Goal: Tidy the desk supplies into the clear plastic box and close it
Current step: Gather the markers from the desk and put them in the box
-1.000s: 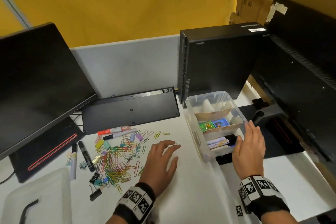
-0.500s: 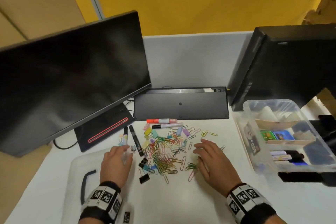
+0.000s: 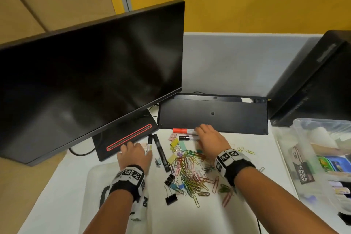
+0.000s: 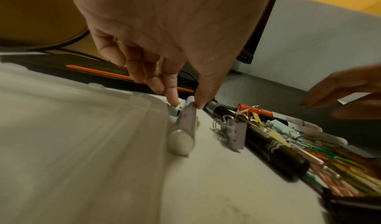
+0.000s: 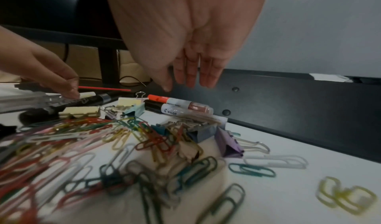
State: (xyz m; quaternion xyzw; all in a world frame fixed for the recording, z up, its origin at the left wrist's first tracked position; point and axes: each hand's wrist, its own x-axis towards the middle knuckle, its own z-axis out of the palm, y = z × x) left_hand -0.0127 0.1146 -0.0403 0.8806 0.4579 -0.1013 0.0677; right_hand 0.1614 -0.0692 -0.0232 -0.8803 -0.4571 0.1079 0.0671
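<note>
My left hand [image 3: 136, 150] [image 4: 186, 102] pinches a pale marker [image 3: 149, 145] [image 4: 184, 129] between thumb and forefinger beside the box's lid [image 3: 98, 195] [image 4: 82, 129]. A black marker [image 3: 161, 156] [image 4: 268, 149] lies just right of it. My right hand [image 3: 203, 133] [image 5: 185, 84] hovers with straight fingers over a red-capped marker [image 3: 180, 130] [image 5: 171, 101] and a black-capped marker [image 3: 187, 137] [image 5: 175, 111], touching neither. Coloured paper clips [image 3: 191, 175] [image 5: 103, 137] and binder clips [image 3: 171, 195] lie between my hands. The clear plastic box [image 3: 284, 154] stands open at the right with items inside.
A dark monitor [image 3: 85, 81] on its base [image 3: 125, 138] stands at the back left. An upturned black keyboard [image 3: 212, 114] lies just behind the markers. A black computer case [image 3: 313, 81] stands behind the box, with a grey partition [image 3: 228, 62] beyond.
My right hand left the box, crossed the clips and reached forward to the markers by the keyboard. My left hand went left to the pale marker. The view swung left.
</note>
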